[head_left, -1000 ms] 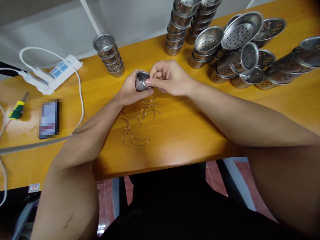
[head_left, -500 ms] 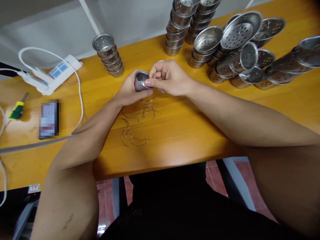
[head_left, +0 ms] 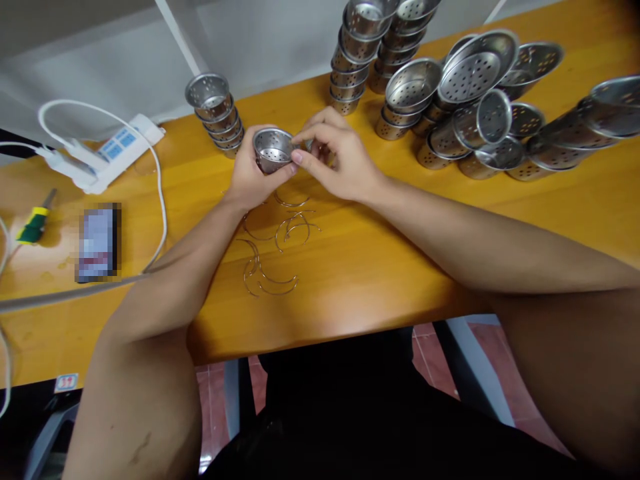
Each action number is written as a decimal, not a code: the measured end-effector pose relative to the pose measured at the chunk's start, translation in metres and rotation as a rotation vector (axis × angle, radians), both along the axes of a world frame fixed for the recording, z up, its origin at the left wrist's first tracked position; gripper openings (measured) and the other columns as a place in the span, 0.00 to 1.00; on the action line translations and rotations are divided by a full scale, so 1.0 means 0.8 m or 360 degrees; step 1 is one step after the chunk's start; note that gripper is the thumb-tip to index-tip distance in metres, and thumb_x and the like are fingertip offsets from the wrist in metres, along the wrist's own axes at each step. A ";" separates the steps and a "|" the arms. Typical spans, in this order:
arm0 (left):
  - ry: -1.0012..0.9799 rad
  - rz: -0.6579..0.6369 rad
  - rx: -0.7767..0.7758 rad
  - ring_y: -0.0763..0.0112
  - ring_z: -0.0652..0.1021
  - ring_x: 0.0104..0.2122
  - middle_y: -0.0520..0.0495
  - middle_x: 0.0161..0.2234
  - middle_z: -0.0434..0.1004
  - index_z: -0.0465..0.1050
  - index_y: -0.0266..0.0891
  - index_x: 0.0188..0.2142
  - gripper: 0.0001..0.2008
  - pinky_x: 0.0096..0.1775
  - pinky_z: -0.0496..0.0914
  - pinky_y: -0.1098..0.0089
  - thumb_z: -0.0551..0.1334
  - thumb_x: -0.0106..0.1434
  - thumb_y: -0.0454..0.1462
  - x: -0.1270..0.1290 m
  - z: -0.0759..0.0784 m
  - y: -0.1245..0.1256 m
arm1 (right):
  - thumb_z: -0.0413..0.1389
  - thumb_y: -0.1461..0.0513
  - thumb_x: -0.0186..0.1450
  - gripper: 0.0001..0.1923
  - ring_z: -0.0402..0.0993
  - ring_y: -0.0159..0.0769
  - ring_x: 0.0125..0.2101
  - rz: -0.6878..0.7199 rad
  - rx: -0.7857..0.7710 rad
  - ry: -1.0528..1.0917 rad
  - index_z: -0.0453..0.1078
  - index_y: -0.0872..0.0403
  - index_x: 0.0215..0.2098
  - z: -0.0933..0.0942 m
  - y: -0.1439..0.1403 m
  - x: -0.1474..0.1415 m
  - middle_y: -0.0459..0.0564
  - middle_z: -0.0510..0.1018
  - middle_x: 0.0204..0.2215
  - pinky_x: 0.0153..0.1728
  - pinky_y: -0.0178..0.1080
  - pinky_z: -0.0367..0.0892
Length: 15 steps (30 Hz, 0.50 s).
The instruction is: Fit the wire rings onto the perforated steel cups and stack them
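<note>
A small perforated metal strainer cup (head_left: 273, 148) is gripped in my left hand (head_left: 247, 170), whose fingers wrap round its outer side and whose thumb lies along the near side. The cup's open top tilts toward me. At its right rim, my right hand (head_left: 340, 157) has thumb and forefinger pinched close together. What those fingertips hold, if anything, is too small to make out. On the table below both hands lie several thin curved wires (head_left: 278, 291), bent like bucket handles.
A stack of metal cups (head_left: 220, 120) stands behind my left hand. Taller stacks (head_left: 360, 53) and tilted perforated cups (head_left: 467, 77) crowd the back right. At left lie a power strip (head_left: 123, 150), cable, phone (head_left: 97, 243) and green-yellow screwdriver (head_left: 35, 223).
The cup has shifted slightly left and turned so more of its inside shows. My right hand's fingers have moved from over the opening to the right rim and spread a little.
</note>
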<state>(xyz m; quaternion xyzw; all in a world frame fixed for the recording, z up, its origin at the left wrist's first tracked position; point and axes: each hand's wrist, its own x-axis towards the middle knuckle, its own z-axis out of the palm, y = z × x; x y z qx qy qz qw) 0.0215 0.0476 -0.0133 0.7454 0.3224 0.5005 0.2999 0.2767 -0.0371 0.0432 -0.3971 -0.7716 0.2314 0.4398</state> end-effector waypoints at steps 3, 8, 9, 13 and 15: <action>0.0022 0.0006 0.0005 0.40 0.86 0.62 0.39 0.60 0.86 0.76 0.55 0.64 0.42 0.68 0.83 0.38 0.90 0.61 0.62 0.001 0.001 -0.003 | 0.59 0.28 0.84 0.34 0.84 0.61 0.64 0.0043 0.0096 -0.0118 0.85 0.40 0.68 -0.001 -0.001 0.002 0.61 0.84 0.64 0.66 0.62 0.87; -0.0024 -0.0137 0.0127 0.46 0.84 0.56 0.43 0.59 0.84 0.73 0.57 0.68 0.59 0.59 0.83 0.41 0.85 0.50 0.81 0.005 -0.009 0.001 | 0.66 0.36 0.83 0.26 0.77 0.67 0.75 0.0119 0.0157 -0.0224 0.88 0.38 0.67 -0.006 -0.004 -0.003 0.61 0.85 0.66 0.81 0.73 0.75; -0.0035 -0.0171 0.0133 0.51 0.82 0.54 0.46 0.58 0.85 0.72 0.59 0.68 0.61 0.58 0.84 0.43 0.85 0.47 0.83 0.006 -0.011 0.003 | 0.67 0.37 0.83 0.25 0.77 0.67 0.76 0.0142 0.0159 -0.0223 0.88 0.38 0.68 -0.008 -0.004 -0.005 0.61 0.85 0.66 0.82 0.73 0.73; -0.0001 -0.0315 0.0050 0.55 0.80 0.56 0.49 0.63 0.81 0.67 0.62 0.74 0.64 0.62 0.84 0.44 0.85 0.49 0.83 0.010 -0.017 0.001 | 0.70 0.41 0.81 0.27 0.77 0.68 0.77 0.0166 0.0171 -0.0193 0.84 0.40 0.71 -0.008 -0.004 -0.006 0.62 0.83 0.70 0.82 0.73 0.73; 0.0011 -0.0394 0.0047 0.46 0.81 0.65 0.43 0.70 0.77 0.63 0.59 0.78 0.69 0.70 0.83 0.38 0.84 0.49 0.83 0.013 -0.022 -0.002 | 0.75 0.43 0.77 0.33 0.76 0.69 0.77 0.0117 0.0178 -0.0222 0.80 0.39 0.75 0.004 -0.004 -0.001 0.61 0.82 0.73 0.82 0.73 0.74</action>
